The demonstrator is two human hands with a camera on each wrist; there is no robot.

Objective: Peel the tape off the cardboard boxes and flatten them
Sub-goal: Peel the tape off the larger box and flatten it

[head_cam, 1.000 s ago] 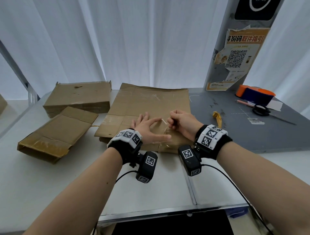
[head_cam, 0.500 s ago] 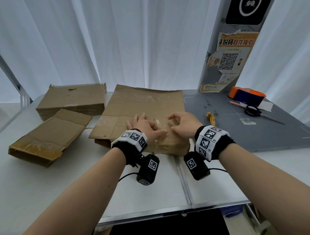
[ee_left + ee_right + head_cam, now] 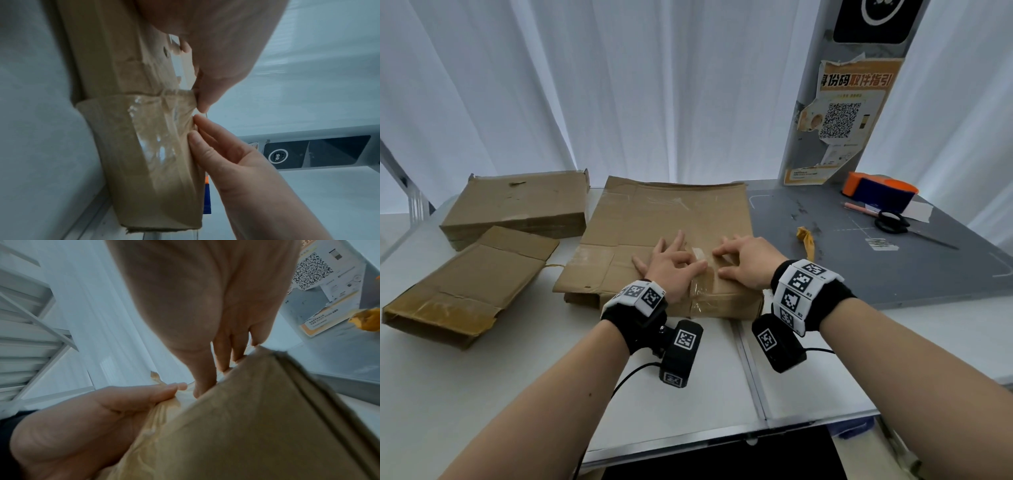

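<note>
A flattened brown cardboard box (image 3: 671, 212) lies mid-table, and clear tape (image 3: 702, 284) wraps over its near edge. My left hand (image 3: 671, 263) lies spread on the box just left of the tape, and its thumb (image 3: 202, 104) rests on the tape's top edge. My right hand (image 3: 743, 260) sits just right of the strip, fingers bent, with the fingertips (image 3: 195, 120) touching the tape's edge on the box top. Neither hand holds anything. The wrist views show the wrinkled, glossy tape (image 3: 156, 138) over the box edge (image 3: 257, 426) between the two hands.
Two more taped cardboard boxes (image 3: 517, 209) (image 3: 465, 284) lie to the left. On the grey mat (image 3: 859, 267) at right are a crumpled yellow tape scrap (image 3: 806, 240), scissors (image 3: 893, 222), a pen (image 3: 859, 208) and an orange-blue tape dispenser (image 3: 876, 192). A grey post with a poster (image 3: 849, 113) stands behind.
My right hand let go of the tape end it was pinching and set its fingertips down on the box beside the strip. My left hand stayed pressed on the box.
</note>
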